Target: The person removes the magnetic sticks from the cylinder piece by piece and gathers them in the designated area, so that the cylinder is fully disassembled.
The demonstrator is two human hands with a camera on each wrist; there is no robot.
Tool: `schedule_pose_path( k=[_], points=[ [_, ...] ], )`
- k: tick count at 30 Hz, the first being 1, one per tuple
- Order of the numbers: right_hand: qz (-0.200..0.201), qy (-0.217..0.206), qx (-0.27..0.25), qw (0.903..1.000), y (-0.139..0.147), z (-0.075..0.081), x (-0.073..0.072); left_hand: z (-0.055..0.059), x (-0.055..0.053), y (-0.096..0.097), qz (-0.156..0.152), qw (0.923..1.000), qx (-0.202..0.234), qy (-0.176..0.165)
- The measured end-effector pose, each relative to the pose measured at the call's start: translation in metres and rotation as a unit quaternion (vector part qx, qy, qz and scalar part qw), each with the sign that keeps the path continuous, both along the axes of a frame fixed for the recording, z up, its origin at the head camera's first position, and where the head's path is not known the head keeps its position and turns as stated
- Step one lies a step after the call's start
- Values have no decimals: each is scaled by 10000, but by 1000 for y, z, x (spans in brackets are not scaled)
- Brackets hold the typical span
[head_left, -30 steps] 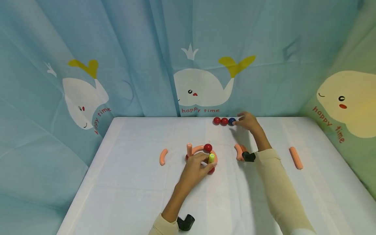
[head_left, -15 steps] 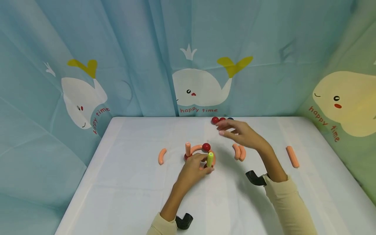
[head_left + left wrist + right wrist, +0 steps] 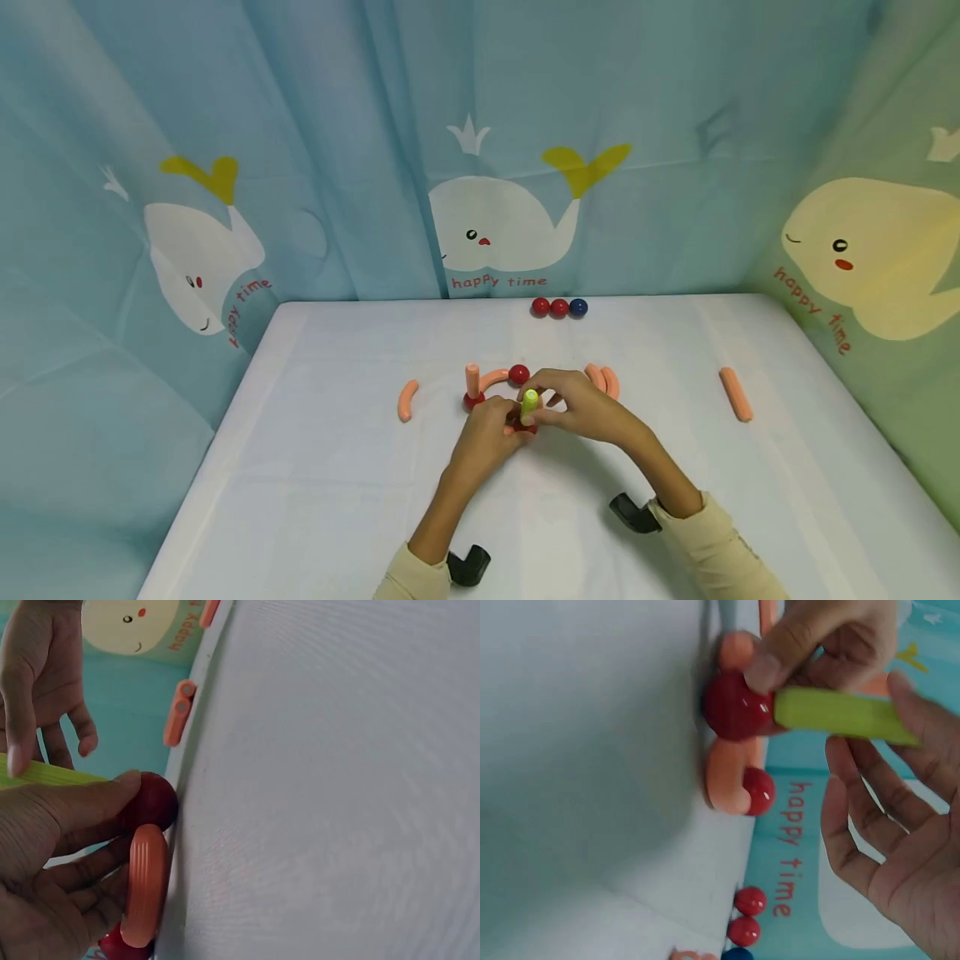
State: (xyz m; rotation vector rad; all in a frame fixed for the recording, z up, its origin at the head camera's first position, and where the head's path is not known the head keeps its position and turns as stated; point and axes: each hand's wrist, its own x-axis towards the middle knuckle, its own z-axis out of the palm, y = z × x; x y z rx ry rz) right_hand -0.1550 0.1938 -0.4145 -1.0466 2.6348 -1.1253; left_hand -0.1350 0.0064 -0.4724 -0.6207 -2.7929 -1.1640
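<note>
Orange curved rods and red balls form a ring on the table. In the head view an upright orange rod (image 3: 472,381) stands on one red ball (image 3: 474,401). A yellow-green rod (image 3: 840,712) stands on the near red ball (image 3: 737,705). My left hand (image 3: 483,437) holds that ball at the rod's foot, thumb on it, its other fingers beside a curved orange rod (image 3: 145,885). My right hand (image 3: 585,407) has thumb and finger on either side of the yellow-green rod's upper part; its remaining fingers are spread. The hands partly hide the ring.
Two red balls (image 3: 550,307) and a blue ball (image 3: 578,308) line the table's back edge. A curved orange rod (image 3: 407,400) lies left, two more curved rods (image 3: 603,381) lie behind my right hand, and a straight orange rod (image 3: 736,394) lies far right. A curtain hangs behind.
My right hand has come from the balls at the back edge, toward me and left, to the yellow-green rod. My left hand keeps its place at the ring.
</note>
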Motion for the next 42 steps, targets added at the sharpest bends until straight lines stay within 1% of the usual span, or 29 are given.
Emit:
schedule_pose_path(
  k=[4,9,14,17,20,23,27,30,32,37,42],
  points=[
    [-164,99,-40,9998,-5,-6,3,1,0,-1,78,9999,-54,-36],
    [-415,-74,-263,9988,0,-14,8,3,1,-2,133,9998,-77,-85],
    [-799,-205,-575,9949,7,-25,13,0,2,-2,147,9998,-88,-35],
    [-1139,-449,-869,9887,10,-33,16,-2,1,-2,149,9998,-103,-56],
    [-1434,-845,-1189,9789,10,-40,19,-3,1,-2,145,9998,-84,-122],
    [-1599,-1157,-1415,9701,8,-45,22,-4,1,-3,148,9998,-77,-136],
    [-1828,-1252,-1428,9646,5,-47,24,-3,1,-3,134,9998,-94,-124],
    [-1906,-1223,-1436,9634,4,-47,25,-2,1,-3,114,9998,-78,-134],
    [-1885,-1251,-1522,9621,3,-47,24,-1,1,-3,106,9998,-65,-142],
    [-1808,-1178,-1564,9638,3,-48,24,0,1,-1,122,9997,-49,-191],
    [-1828,-1081,-1494,9657,3,-46,25,0,1,0,124,9997,-93,-209]
  ],
)
